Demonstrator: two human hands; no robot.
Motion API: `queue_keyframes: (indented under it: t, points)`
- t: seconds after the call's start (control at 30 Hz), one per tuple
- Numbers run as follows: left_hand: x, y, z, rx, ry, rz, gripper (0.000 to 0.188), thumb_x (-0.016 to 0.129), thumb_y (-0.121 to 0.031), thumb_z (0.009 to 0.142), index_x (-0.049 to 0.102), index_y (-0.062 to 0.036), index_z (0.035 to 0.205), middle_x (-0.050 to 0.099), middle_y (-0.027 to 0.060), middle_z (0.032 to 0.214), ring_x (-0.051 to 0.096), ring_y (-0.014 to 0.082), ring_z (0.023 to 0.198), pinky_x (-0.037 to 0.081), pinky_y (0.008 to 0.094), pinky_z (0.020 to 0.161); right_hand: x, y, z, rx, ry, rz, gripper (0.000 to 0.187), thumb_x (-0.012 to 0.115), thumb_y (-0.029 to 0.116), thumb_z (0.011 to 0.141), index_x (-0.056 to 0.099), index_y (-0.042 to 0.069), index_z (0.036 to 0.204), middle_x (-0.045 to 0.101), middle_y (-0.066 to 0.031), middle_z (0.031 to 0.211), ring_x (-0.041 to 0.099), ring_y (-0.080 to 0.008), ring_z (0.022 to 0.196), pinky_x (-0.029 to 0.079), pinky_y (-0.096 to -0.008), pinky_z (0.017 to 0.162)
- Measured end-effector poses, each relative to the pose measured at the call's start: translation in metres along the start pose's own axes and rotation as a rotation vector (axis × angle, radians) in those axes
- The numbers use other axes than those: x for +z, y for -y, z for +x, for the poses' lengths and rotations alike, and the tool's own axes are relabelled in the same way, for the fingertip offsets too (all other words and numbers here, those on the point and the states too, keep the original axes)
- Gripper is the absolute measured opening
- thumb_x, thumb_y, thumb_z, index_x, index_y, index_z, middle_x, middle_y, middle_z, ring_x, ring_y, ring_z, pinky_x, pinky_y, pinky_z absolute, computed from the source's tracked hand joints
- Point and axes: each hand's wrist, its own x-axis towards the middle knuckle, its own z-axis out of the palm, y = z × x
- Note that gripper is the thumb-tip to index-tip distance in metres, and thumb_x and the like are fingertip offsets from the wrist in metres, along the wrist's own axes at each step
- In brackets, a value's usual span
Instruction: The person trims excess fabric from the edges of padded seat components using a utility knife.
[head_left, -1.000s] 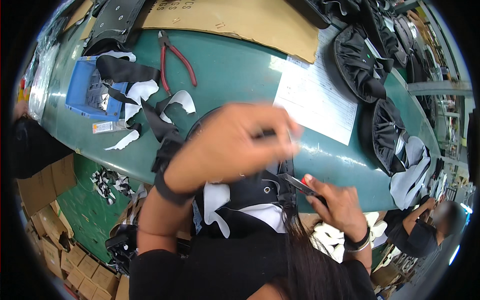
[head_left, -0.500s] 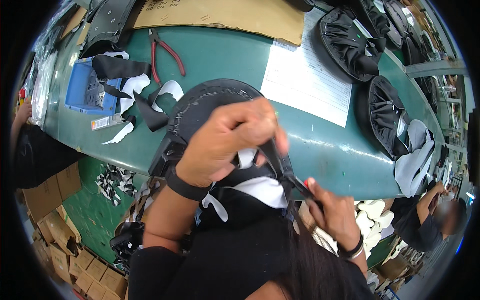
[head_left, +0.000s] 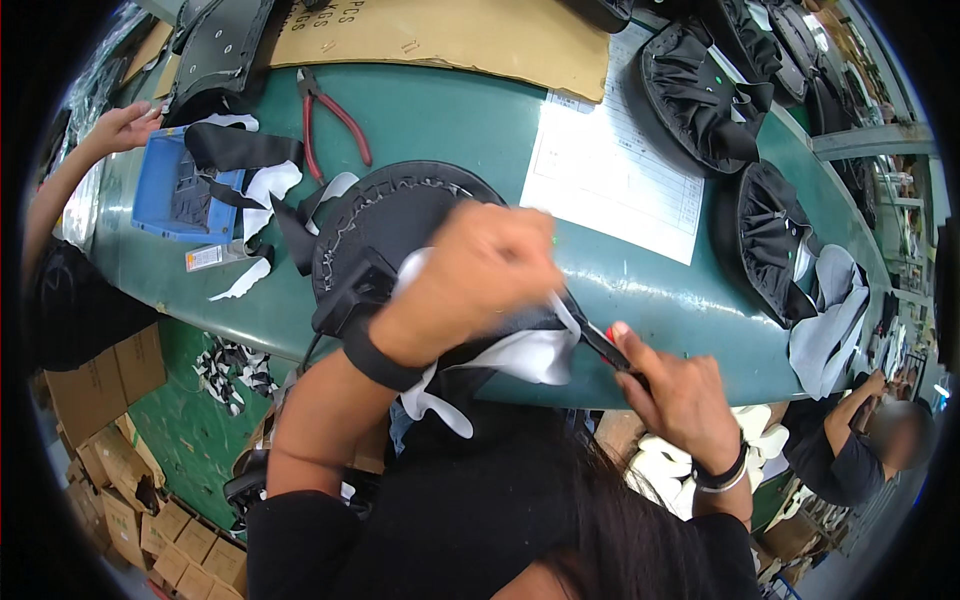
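Note:
My left hand (head_left: 478,280), blurred by motion, is closed on a strip of black-and-white fabric (head_left: 528,357) that it pulls up over a round black padded part (head_left: 395,205). A line of staples or stitches runs along the part's curved rim. To the right of it, my right hand (head_left: 680,400) grips a black utility knife (head_left: 603,346) with a red piece near the thumb. The knife's front end touches or lies close to the fabric strip; its blade is hard to make out. The left hand partly hides the padded part.
A blue bin (head_left: 150,195) holds small pieces, with fabric scraps (head_left: 268,185) beside it. Red-handled pliers (head_left: 311,130) lie near cardboard (head_left: 440,35). A paper sheet (head_left: 610,180) and black gathered covers (head_left: 765,240) are at right. A co-worker's hand (head_left: 122,128) is near the bin.
The padded part has shifted slightly left, and the knife has moved a little with the strip. A co-worker's hand at left has reached forward to beside the blue bin.

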Motion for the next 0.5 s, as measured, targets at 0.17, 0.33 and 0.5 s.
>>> queue_keyframes:
  t: [0.17, 0.33, 0.5]
  points:
    - [-0.007, -0.003, 0.008, 0.047, -0.169, -0.609, 0.018, 0.061, -0.005, 0.08, 0.053, -0.0038, 0.063, 0.058, 0.0051, 0.09, 0.053, 0.0145, 0.09, 0.041, 0.0309, 0.084, 0.033, 0.014, -0.009, 0.099, -0.323, 0.159, 0.052, 0.066, 0.023, 0.085, 0.051, 0.019, 0.135, 0.058, -0.0105, 0.066, 0.057, -0.0324, 0.051, 0.042, -0.0412, 0.047]
    - [-0.025, -0.057, 0.023, -0.179, 0.137, 0.17, 0.016, 0.064, -0.012, 0.081, 0.057, -0.0012, 0.071, 0.068, 0.009, 0.096, 0.063, 0.0148, 0.075, 0.049, 0.0288, 0.068, 0.006, 0.002, 0.019, 0.036, -0.314, -0.018, 0.05, 0.065, 0.023, 0.086, 0.052, 0.024, 0.135, 0.056, -0.0095, 0.065, 0.057, -0.0313, 0.051, 0.041, -0.0409, 0.047]
    - [-0.003, -0.014, 0.023, 0.193, 0.058, 1.322, 0.024, 0.069, -0.027, 0.079, 0.063, -0.005, 0.073, 0.059, 0.0087, 0.064, 0.059, 0.0302, 0.068, 0.042, 0.0414, 0.058, -0.008, 0.002, 0.043, 0.046, -0.285, -0.014, 0.048, 0.063, 0.023, 0.088, 0.05, 0.02, 0.134, 0.059, -0.0115, 0.067, 0.058, -0.0333, 0.053, 0.041, -0.0422, 0.048]
